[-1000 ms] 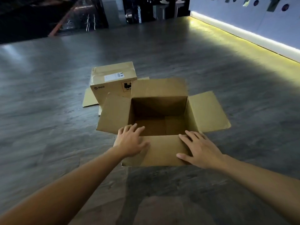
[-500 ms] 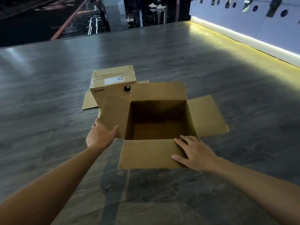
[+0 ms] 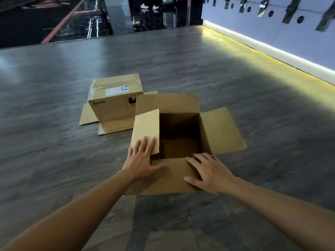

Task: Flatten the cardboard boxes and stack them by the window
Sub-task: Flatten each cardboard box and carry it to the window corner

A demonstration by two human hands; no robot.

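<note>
An open brown cardboard box [image 3: 181, 105] stands on the grey floor in front of me, its right and near flaps spread outward. My left hand [image 3: 143, 158] lies flat with straight fingers on the left flap [image 3: 146, 127], which is folded inward over the opening. My right hand [image 3: 208, 171] rests palm down with spread fingers on the near flap [image 3: 166, 180]. Behind and to the left sits a taped brown box marked PICO [image 3: 114, 100], with its bottom flaps [image 3: 88, 115] spread on the floor.
A dark glass window wall [image 3: 72, 19] runs along the far edge of the floor. On the right, a pale wall with a lit yellow strip [image 3: 272, 49] at its base. Open grey floor [image 3: 45, 142] surrounds both boxes.
My left hand went from the near flap out to the left flap, then swung that flap inward over the opening. My right hand stayed on the near flap.
</note>
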